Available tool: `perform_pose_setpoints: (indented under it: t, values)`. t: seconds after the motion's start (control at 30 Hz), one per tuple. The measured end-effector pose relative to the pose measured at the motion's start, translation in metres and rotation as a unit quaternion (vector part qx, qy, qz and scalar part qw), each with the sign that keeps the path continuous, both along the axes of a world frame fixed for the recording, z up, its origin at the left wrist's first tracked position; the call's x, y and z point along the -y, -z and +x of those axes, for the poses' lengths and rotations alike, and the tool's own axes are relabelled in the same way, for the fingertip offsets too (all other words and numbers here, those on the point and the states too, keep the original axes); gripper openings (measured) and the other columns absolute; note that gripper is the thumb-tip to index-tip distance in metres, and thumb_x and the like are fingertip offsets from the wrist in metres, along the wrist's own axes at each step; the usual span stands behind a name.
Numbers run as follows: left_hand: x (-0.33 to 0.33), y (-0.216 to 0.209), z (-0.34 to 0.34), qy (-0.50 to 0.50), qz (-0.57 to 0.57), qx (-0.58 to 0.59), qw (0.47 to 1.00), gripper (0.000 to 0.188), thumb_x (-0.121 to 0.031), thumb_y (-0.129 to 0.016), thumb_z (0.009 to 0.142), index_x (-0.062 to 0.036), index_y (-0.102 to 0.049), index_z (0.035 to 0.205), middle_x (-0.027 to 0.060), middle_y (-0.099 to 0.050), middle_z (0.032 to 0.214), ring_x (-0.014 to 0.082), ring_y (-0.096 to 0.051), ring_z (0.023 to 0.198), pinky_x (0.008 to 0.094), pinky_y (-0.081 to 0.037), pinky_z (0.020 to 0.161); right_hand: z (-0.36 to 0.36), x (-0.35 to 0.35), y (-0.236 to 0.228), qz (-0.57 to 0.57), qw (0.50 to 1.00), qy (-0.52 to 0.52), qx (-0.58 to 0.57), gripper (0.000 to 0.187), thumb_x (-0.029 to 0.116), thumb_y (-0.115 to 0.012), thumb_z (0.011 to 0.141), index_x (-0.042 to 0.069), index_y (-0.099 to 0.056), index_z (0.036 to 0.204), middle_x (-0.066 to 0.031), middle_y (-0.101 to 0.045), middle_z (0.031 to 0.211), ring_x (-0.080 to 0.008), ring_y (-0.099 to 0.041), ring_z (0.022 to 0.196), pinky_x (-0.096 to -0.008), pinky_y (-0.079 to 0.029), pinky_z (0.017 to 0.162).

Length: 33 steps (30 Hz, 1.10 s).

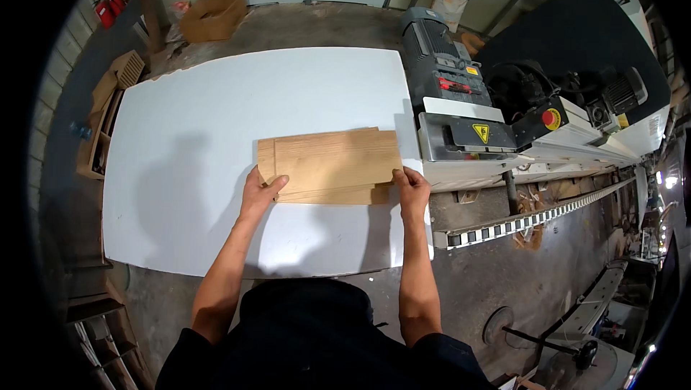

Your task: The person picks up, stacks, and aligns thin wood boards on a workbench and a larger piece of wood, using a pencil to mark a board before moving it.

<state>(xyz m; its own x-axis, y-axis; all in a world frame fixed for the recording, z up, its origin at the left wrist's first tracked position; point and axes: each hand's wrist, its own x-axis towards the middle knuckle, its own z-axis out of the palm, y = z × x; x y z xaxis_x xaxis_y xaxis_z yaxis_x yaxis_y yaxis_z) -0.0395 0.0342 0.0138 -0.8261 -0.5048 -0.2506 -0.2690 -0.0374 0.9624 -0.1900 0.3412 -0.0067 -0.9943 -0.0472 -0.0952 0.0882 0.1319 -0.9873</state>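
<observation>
Several thin light-brown wooden boards (pixel 335 161) lie in an uneven stack above the white tabletop (pixel 180 116). At the stack's left end, my left hand (pixel 260 190) grips the near corner, thumb on top and fingers underneath or behind. My right hand (pixel 412 187) pinches the near right corner of the top board between thumb and fingers. The edges of lower boards stick out along the near side and a little at the far side. How many boards each hand holds is hidden.
Right of the table stands a machine with a grey motor (pixel 432 41), a red stop button (pixel 551 118) and a long toothed-looking black-and-white rail (pixel 533 215). Beyond the table's far side are a cardboard box (pixel 214 17) and a white sack (pixel 452 2). Red fire extinguishers (pixel 109 8) stand far left.
</observation>
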Motion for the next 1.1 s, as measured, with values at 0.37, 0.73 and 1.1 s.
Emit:
perform_pose_setpoints:
  t: [0.37, 0.73, 1.1]
  values:
    - [0.014, 0.007, 0.0, -0.006, -0.011, 0.061, 0.998, 0.042, -0.027, -0.063, 0.092, 0.0034, -0.055, 0.12, 0.0088, -0.064, 0.106, 0.0136, -0.057, 0.094, 0.0288, -0.046, 0.085, 0.003, 0.002, 0.027, 0.078, 0.992, -0.053, -0.085, 0.031, 0.01, -0.072, 0.079, 0.002, -0.067, 0.109, -0.0119, -0.068, 0.098, -0.018, -0.064, 0.085, -0.0284, -0.051, 0.077]
    - [0.019, 0.007, -0.002, -0.036, 0.021, 0.082, 0.996, 0.042, -0.028, -0.067, 0.088, 0.005, -0.059, 0.113, 0.0099, -0.064, 0.098, 0.0156, -0.059, 0.085, 0.0305, -0.048, 0.075, 0.008, 0.013, 0.015, 0.036, 0.998, -0.004, -0.045, 0.021, 0.013, -0.075, 0.078, 0.0, -0.069, 0.093, -0.0104, -0.068, 0.09, -0.0183, -0.065, 0.076, -0.0296, -0.052, 0.072]
    - [0.016, 0.003, -0.005, -0.028, 0.029, 0.082, 0.996, 0.043, -0.027, -0.068, 0.088, 0.0066, -0.058, 0.112, 0.013, -0.065, 0.101, 0.0191, -0.062, 0.087, 0.0326, -0.05, 0.076, 0.01, 0.027, 0.022, 0.108, 0.987, 0.072, -0.095, 0.028, 0.013, -0.079, 0.074, -0.004, -0.067, 0.093, -0.0085, -0.068, 0.081, -0.0149, -0.063, 0.069, -0.0271, -0.052, 0.067]
